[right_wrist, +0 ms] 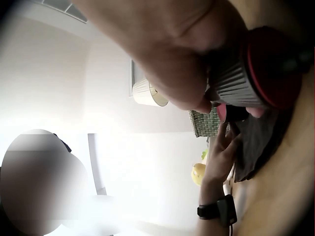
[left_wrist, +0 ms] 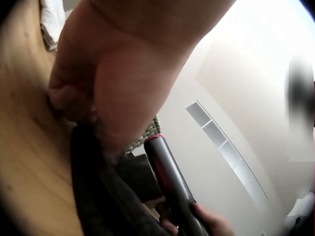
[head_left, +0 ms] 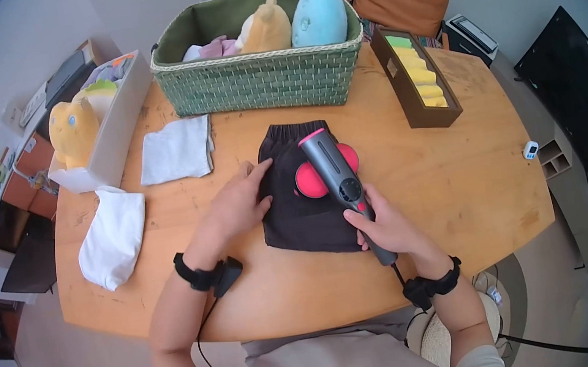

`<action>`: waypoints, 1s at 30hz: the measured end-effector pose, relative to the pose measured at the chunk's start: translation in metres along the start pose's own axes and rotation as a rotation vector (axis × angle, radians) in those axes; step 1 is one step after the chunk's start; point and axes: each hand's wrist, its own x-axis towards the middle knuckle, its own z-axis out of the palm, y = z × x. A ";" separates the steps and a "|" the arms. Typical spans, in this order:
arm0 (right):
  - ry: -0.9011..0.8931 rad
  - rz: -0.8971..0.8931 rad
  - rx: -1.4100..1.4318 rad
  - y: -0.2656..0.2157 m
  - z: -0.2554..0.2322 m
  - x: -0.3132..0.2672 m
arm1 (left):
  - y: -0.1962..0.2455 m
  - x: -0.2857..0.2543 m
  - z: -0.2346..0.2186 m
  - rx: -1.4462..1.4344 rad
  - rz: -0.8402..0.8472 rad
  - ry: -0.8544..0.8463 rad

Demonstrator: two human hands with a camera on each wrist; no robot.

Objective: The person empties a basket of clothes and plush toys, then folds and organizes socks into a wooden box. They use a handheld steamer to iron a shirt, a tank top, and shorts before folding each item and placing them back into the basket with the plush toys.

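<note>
Black shorts [head_left: 299, 217] lie flat on the wooden table, waistband toward the basket. The right hand [head_left: 390, 223] grips the handle of a grey and red handheld device [head_left: 332, 166], whose round red part is over the upper right of the shorts. The left hand [head_left: 234, 207] rests on the left edge of the shorts, thumb and fingers spread apart. In the left wrist view, the left hand [left_wrist: 118, 83] is at the dark cloth [left_wrist: 108, 191], its fingertips partly hidden. The right wrist view shows the right hand [right_wrist: 192, 59] around the ribbed grey device end [right_wrist: 231, 81].
A green woven basket [head_left: 259, 81] with plush toys stands at the back. White box [head_left: 112, 128] with a yellow plush is left; folded white cloth [head_left: 176, 151] and white garment [head_left: 114, 239] lie nearby. A brown box [head_left: 426, 116] of rolled yellow cloths stands back right.
</note>
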 end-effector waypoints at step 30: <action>0.101 0.213 -0.185 -0.035 0.001 -0.049 | 0.007 0.029 -0.002 0.586 -0.019 -0.130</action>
